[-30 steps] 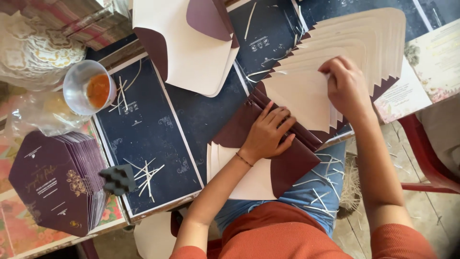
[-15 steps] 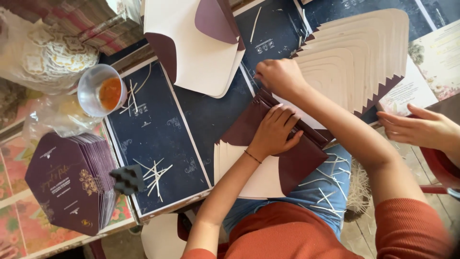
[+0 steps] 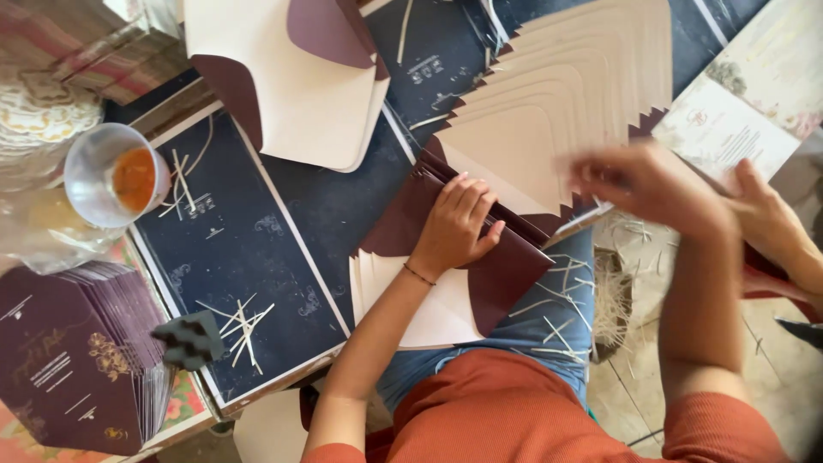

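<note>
My left hand (image 3: 456,225) lies flat on a maroon envelope (image 3: 506,274), pressing its flap down on a small pile of cream envelopes (image 3: 429,313) over my lap. My right hand (image 3: 643,182) is blurred in the air to the right, above the edge of a fanned row of cream envelopes with maroon flaps (image 3: 557,111). Whether its fingers pinch anything is not clear. Another person's hand (image 3: 771,225) reaches in from the right, close beside my right hand.
A dark board (image 3: 231,257) strewn with thin pale strips serves as the work surface. A metal cup of orange liquid (image 3: 116,176) stands at the left. A stack of maroon printed cards (image 3: 73,360) and a small foam piece (image 3: 190,339) lie lower left. Open cream envelopes (image 3: 300,94) lie at the top.
My right hand has pulled away from the envelope under my left hand and swung right, toward the other person's hand. My left hand stays pressed on the maroon envelope.
</note>
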